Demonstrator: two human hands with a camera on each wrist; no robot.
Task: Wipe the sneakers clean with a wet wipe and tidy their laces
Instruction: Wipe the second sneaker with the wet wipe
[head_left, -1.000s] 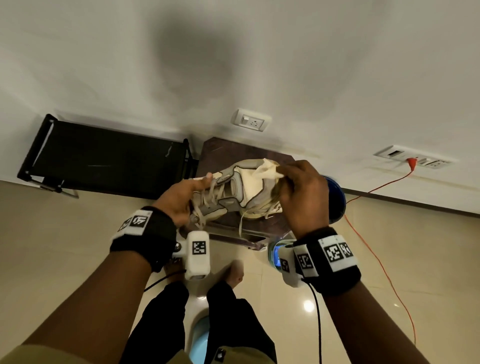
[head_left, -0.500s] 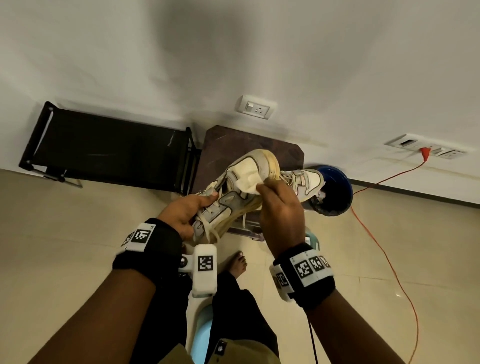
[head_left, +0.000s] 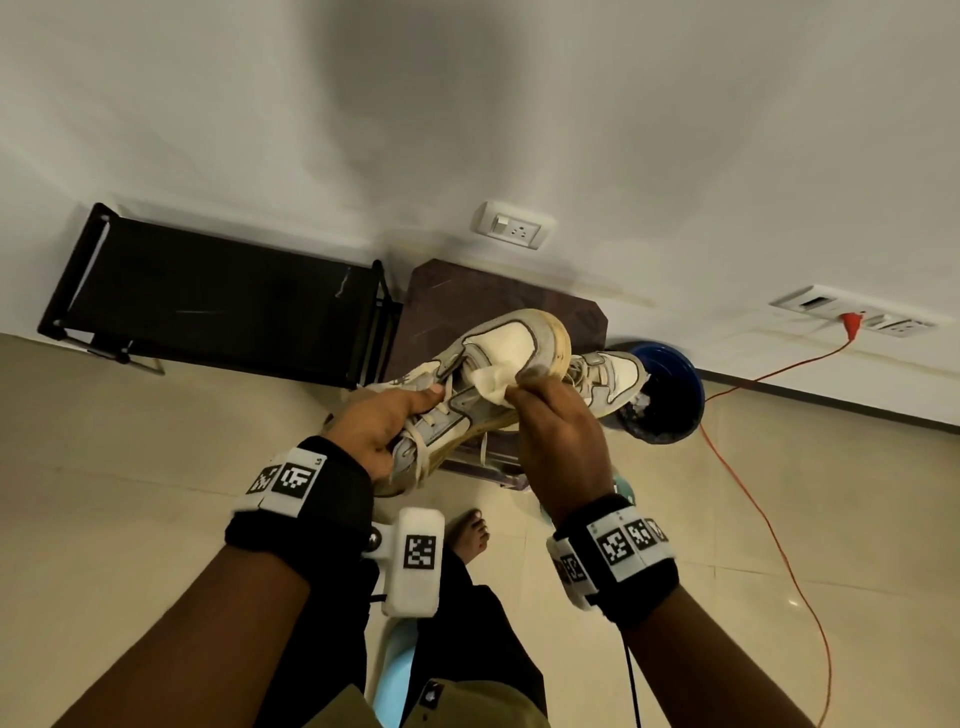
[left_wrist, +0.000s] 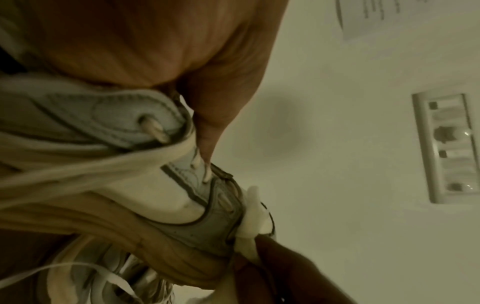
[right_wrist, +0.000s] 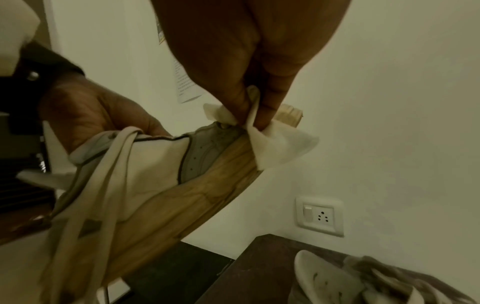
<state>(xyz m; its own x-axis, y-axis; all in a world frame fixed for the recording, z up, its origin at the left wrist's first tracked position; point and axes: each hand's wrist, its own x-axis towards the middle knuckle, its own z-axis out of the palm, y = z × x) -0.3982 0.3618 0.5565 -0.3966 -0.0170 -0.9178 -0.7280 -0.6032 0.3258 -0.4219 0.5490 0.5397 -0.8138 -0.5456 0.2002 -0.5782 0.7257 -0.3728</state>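
Our left hand (head_left: 373, 426) grips the sneaker (head_left: 470, 387) at its laces; our right hand (head_left: 558, 441), pinching the wipe (head_left: 493, 382), has drawn it back from the toe: wiping continues.

Head view: set high, facing forward and down over both forearms onto the beige tiled floor (head_left: 130, 467) and the foot of the white wall (head_left: 623, 156); widest coverage, at arm's length from the work.

Left wrist view: set under the left hand (left_wrist: 145, 41), facing along the fingers toward the wall; very close, partly blurred.

Right wrist view: set under the right hand (right_wrist: 249, 47), facing along the fingers toward the wall, close.

Shared: all three views take in the worn white-and-grey leather sneaker (head_left: 498, 364) (left_wrist: 207, 222) (right_wrist: 155, 164) and the crumpled white wipe (head_left: 493, 382) (left_wrist: 253, 218) (right_wrist: 283, 144). Head and right wrist views share the white single-socket wall plate (head_left: 511, 225) (right_wrist: 319, 216) and dark brown square stool top (head_left: 493, 296) (right_wrist: 259, 267).
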